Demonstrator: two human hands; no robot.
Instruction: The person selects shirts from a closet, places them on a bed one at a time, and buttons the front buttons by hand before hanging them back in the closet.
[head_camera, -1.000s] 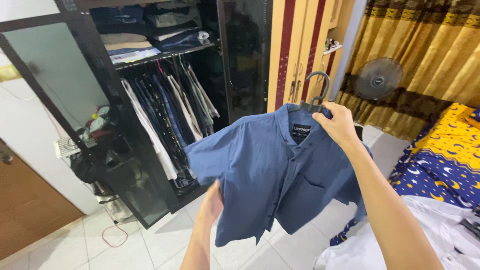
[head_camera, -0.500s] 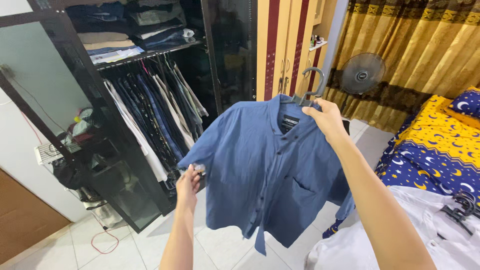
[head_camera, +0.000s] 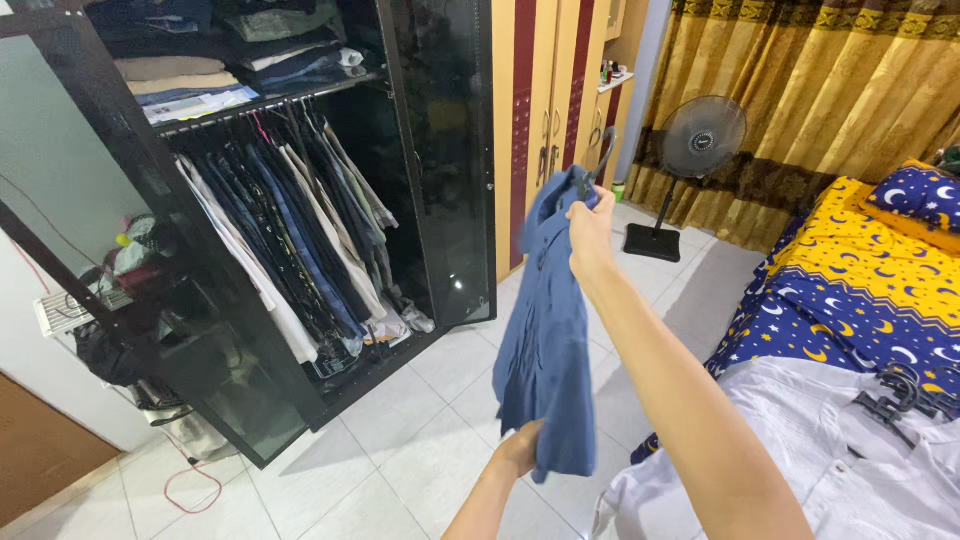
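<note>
Presently: blue shirt on hanger, held aloft

Head view: right hand (head_camera: 590, 222) fingers closed on grey hanger (head_camera: 597, 160); blue shirt (head_camera: 548, 330) hangs vertically below, edge-on. Left hand (head_camera: 520, 450) pinches hem. Open black wardrobe (head_camera: 300, 200) lies left.

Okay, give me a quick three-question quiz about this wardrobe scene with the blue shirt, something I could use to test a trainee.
1. True or false: the blue shirt hangs on a hanger held up by the right hand.
2. Where is the left hand? A) on the wardrobe door B) at the shirt's lower hem C) on the fan
3. What lies on the bed at lower right?

Key:
1. True.
2. B.
3. A white shirt with a dark hanger resting on it.
</note>
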